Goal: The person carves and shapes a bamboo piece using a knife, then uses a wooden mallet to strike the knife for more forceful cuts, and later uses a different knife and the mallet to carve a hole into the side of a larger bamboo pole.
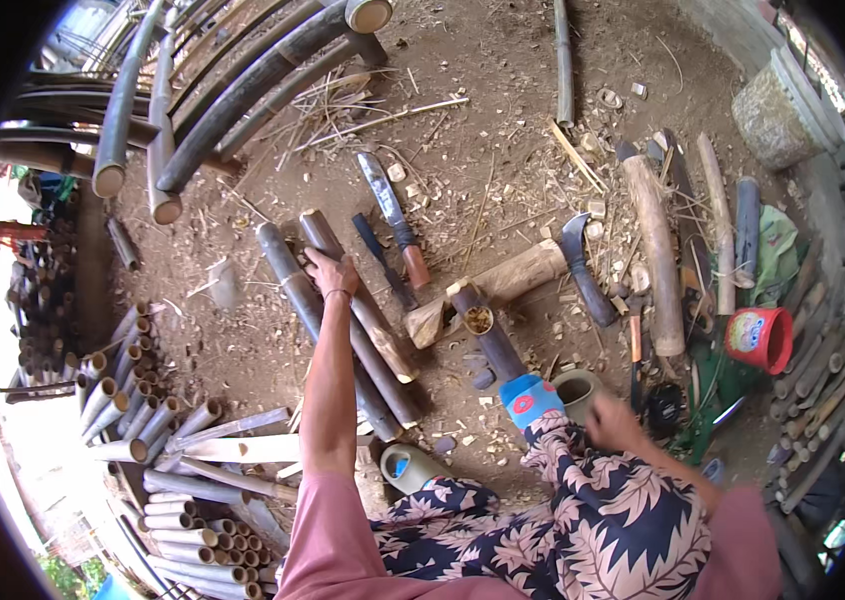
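My left hand point(331, 272) reaches forward and holds a dark bamboo pole point(368, 320) near its far end. A second, longer bamboo pole point(308, 305) lies right beside it on the left. My right hand point(611, 422) is low beside my patterned trousers, close to a grey-green clog point(577, 388); its fingers are partly hidden and blurred. Between the hands, a short dark bamboo tube point(498, 348) rests its open end on a pale log point(518, 285). A blue cuff point(529, 400) sits at the tube's near end.
A machete point(383, 195) and a dark sheath-like piece point(380, 255) lie ahead. A curved blade point(575, 245) rests at the log's right end. Bamboo stacks point(188, 540) crowd the left. A red tub point(758, 340) and a stained bucket point(783, 110) stand right.
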A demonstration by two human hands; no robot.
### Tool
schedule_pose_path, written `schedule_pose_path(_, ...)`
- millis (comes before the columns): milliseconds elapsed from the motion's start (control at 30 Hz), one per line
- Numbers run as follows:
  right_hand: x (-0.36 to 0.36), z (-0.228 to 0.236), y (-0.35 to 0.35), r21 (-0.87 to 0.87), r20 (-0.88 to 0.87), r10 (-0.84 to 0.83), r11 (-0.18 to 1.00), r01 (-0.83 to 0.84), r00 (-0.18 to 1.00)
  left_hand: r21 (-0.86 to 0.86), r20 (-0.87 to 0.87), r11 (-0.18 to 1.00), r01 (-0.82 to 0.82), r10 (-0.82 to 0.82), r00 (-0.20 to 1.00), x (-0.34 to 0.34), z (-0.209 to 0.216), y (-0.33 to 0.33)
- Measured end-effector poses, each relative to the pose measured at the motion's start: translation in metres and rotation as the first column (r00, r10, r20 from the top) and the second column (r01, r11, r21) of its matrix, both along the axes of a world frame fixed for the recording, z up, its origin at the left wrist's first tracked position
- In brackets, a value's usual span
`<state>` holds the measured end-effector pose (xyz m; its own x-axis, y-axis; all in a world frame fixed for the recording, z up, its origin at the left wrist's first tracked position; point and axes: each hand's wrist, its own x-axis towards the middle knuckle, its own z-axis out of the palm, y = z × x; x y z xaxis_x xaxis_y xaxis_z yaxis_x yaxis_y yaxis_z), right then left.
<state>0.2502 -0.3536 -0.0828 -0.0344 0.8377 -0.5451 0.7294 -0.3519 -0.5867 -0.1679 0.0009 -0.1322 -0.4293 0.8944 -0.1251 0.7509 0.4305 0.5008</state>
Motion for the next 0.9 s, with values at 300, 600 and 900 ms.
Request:
schedule_pose_path(300,-0.038,-0.055,-0.01,-0.275,-0.165,-0.257,0.939,0.206,0.952,0.231,0.375,0.897,0.377,-0.439,0.816,0.137,0.007,-0.186)
schedule_pose_path(600,-0.076,-0.052,0.034,-0.118,-0.219,-0.153,0.985,0.129,0.964,-0.217,0.9,0.942,0.254,0.092,0.426,0.188,-0.073,-0.305)
schedule_pose_path(900,0.051,-0.027,-0.11,-0.139,-0.121,-0.155,0.981,0.137,0.981,-0.376,0.687,0.88,0.292,0.053,0.725,0.177,-0.029,-0.248)
